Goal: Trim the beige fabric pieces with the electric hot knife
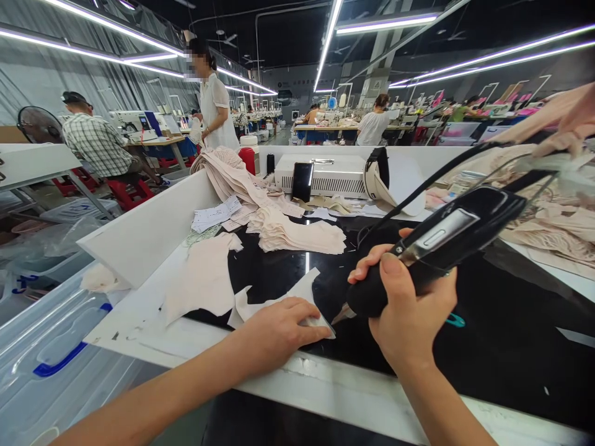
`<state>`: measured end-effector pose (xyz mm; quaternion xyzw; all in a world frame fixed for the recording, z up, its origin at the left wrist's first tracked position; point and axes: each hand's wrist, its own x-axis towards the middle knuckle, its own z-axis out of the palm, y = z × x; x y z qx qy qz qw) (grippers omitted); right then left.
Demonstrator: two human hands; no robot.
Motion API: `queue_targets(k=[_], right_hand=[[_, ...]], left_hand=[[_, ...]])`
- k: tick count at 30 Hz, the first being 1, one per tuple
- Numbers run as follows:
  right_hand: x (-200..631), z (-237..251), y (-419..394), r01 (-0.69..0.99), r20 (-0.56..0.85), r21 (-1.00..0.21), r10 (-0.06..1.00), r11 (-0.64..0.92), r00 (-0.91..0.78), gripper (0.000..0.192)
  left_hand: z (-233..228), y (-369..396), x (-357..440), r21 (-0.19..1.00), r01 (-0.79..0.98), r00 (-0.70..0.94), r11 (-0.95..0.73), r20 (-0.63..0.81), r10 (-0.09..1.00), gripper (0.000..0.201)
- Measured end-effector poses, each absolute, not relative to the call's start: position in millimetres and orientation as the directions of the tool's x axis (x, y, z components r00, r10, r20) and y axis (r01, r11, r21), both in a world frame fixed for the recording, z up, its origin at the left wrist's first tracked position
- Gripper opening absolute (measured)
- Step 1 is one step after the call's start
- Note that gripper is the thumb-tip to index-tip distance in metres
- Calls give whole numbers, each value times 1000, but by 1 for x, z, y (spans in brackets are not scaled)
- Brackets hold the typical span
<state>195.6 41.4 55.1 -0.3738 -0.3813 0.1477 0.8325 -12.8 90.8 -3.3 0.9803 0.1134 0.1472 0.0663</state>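
While the left hand presses flat on a pale fabric piece, the right hand grips a black handheld cutting tool.

That fabric piece lies on the black worktop near its front edge, the left fingers spread over its lower corner; the tool's metal tip sits just beside those fingertips, at the cloth's edge. Its cord arcs up to the right. Another pale cut piece lies further left, a stack of cut pieces behind, with paper slips, a white machine and a dark phone leaning on it. A clear plastic bin stands at left.
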Motion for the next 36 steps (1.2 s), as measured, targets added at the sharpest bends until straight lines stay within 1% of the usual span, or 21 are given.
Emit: queue_targets(k=[4, 10, 13, 20, 25, 28, 33, 36], right_hand=[[195, 52, 47, 39, 512, -753, 547, 657, 663, 53], [193, 50, 48, 25, 504, -758, 560, 652, 658, 57], [192, 48, 48, 28, 507, -761, 567, 648, 649, 58], [189, 49, 50, 61, 508, -768, 548, 638, 664, 50], [189, 53, 57, 19, 509, -737, 536, 675, 674, 53], [189, 51, 60, 10, 507, -742, 551, 670, 663, 57], [188, 48, 59, 30, 502, -759, 556, 650, 662, 58], [188, 51, 55, 36, 471, -787, 563, 616, 679, 57]], left_hand=[[-4, 89, -14, 168, 240, 921, -956, 272, 279, 59], [-9, 90, -14, 166, 236, 905, -957, 321, 279, 55], [-10, 90, -14, 168, 240, 904, -956, 319, 283, 56], [-10, 88, -14, 173, 262, 904, -949, 301, 305, 56], [-12, 88, -14, 186, 264, 902, -946, 301, 311, 58], [-14, 89, -14, 182, 262, 901, -948, 306, 308, 59], [-18, 88, -11, 186, 247, 891, -951, 343, 298, 53], [-15, 79, -8, 166, 258, 890, -952, 342, 301, 47]])
